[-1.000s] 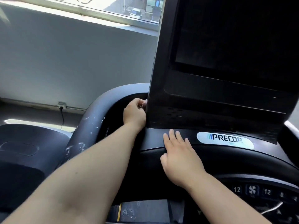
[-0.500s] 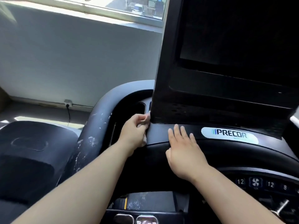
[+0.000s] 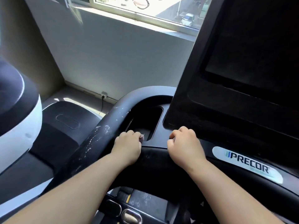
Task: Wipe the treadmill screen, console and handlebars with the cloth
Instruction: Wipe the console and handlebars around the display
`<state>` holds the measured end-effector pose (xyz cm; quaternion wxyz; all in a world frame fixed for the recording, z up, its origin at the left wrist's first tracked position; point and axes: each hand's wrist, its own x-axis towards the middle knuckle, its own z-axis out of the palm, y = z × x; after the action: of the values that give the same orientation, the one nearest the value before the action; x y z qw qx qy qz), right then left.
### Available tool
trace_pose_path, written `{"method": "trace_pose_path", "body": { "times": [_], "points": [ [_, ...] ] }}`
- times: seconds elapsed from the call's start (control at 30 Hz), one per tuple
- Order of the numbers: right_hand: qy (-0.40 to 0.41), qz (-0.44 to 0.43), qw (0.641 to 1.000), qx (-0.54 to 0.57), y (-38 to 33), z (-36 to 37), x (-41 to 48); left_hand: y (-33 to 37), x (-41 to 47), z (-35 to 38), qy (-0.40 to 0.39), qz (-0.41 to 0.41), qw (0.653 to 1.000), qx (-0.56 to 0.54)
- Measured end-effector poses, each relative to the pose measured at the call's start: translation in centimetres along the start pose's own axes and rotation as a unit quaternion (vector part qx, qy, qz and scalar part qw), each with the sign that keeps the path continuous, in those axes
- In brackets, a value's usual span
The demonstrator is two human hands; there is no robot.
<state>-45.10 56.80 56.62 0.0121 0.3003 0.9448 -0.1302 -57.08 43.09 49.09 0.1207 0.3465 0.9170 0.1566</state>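
The person stands at the treadmill with both bare forearms reaching forward over the console [image 3: 154, 142]. The left hand [image 3: 127, 147] is curled tight around the cloth [image 3: 142, 137], of which only a small pale scrap pokes out past the fingertips. That hand sits on the console's left edge, just beside the dark recessed pocket [image 3: 145, 120] and close to the curved handlebar [image 3: 100, 136], whose black surface is flecked with white scuffs. The right hand [image 3: 184, 143] is balled with its fingers tucked under and nothing visible in it, knuckles resting on the console right below the lower corner of the screen [image 3: 252, 54] housing. The screen is dark and stands upright to the right. A PRECOR badge [image 3: 249, 164] lies to the right of the right wrist. Beyond the handlebar are a grey wall, a wall socket [image 3: 103, 94] with a cord, and a sunlit window [image 3: 145, 7].
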Motion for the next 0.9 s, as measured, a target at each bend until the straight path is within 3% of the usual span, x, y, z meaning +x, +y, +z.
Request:
{"method": "trace_pose_path", "body": {
  "times": [0.03, 0.1, 0.2, 0.23, 0.33, 0.43, 0.53, 0.73, 0.83, 0.9],
  "points": [
    [-0.009, 0.001, 0.999, 0.032, 0.3, 0.2, 0.6, 0.4, 1.5, -0.7, -0.026, 0.002, 0.999, -0.04],
    [0.0, -0.007, 0.997, 0.079, 1.1, 0.7, 1.2, 0.8, 4.7, -1.6, -0.044, 0.087, 0.995, -0.037],
    [0.038, -0.043, 0.994, 0.088, 2.0, 1.7, 0.9, 0.4, 9.1, -1.8, -0.013, 0.268, 0.951, 0.152],
    [0.043, -0.051, 0.994, 0.086, 2.1, 1.9, 1.0, -0.1, 10.2, -1.6, -0.033, 0.284, 0.934, 0.215],
    [0.038, -0.062, 0.994, 0.079, 2.2, 2.1, 1.2, -1.9, 11.3, -1.0, -0.125, 0.22, 0.908, 0.333],
    [0.034, -0.071, 0.995, 0.066, 2.1, 2.0, 1.6, -2.8, 10.5, -0.9, -0.136, 0.221, 0.923, 0.283],
    [0.03, -0.069, 0.995, 0.063, 2.0, 2.2, 1.7, -2.1, 8.3, -1.6, -0.2, 0.257, 0.849, 0.417],
    [0.029, -0.07, 0.995, 0.061, 2.0, 2.3, 1.6, 0.4, 6.1, -3.1, -0.314, 0.152, 0.874, 0.338],
    [0.035, -0.069, 0.995, 0.058, 1.7, 2.4, 1.5, -0.5, 5.7, -3.4, -0.366, 0.153, 0.841, 0.367],
    [0.035, -0.07, 0.995, 0.054, 1.6, 2.6, 1.6, -1.3, 6.1, -4.2, -0.338, 0.208, 0.818, 0.416]
  ]
}}
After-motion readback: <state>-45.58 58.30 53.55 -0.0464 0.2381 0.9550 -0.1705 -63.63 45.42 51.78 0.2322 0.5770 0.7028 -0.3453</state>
